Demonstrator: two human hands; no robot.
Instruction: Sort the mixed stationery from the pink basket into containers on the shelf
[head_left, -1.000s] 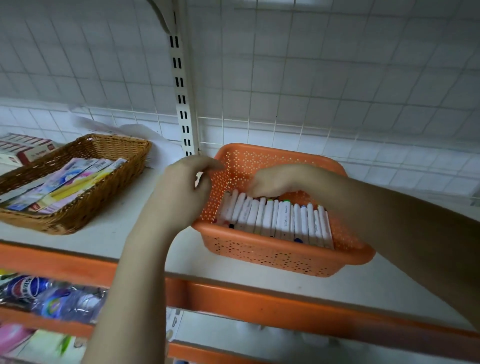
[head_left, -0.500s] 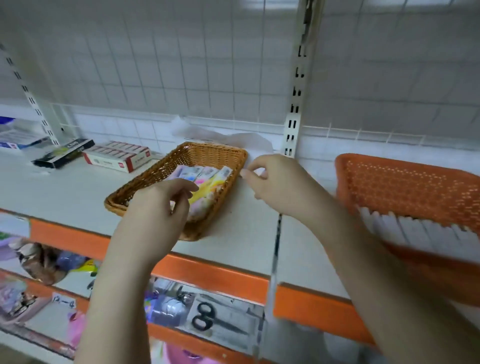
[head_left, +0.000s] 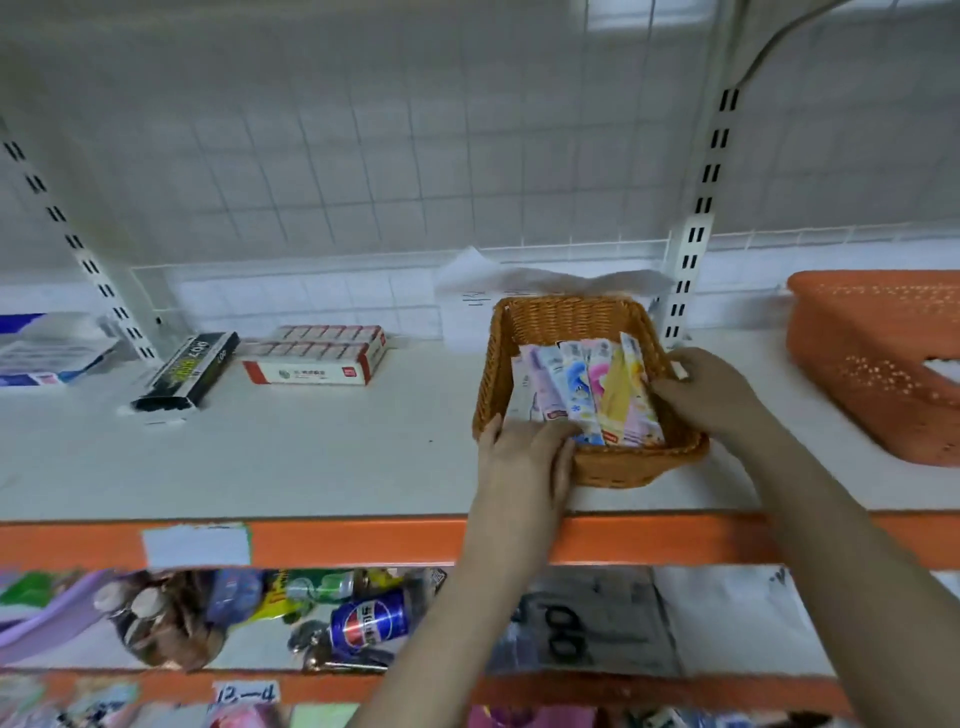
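Change: both hands moved from orange basket (head_left: 878, 364) to brown basket (head_left: 524, 322) | left hand (head_left: 524, 452) fingers curled on near-left rim | right hand (head_left: 711, 389) fingers pinch colourful packets (head_left: 587, 389) | Means: packets being tidied.

A brown wicker basket (head_left: 582, 322) sits on the white shelf (head_left: 311, 457), near its front edge, tilted a little. Inside lie several flat, pastel packets (head_left: 587, 395), fanned side by side, their long ends pointing toward the basket's back wall. Right of the wicker basket, well apart, stands an orange perforated basket (head_left: 872, 364), cut by the frame edge, with something white showing inside.
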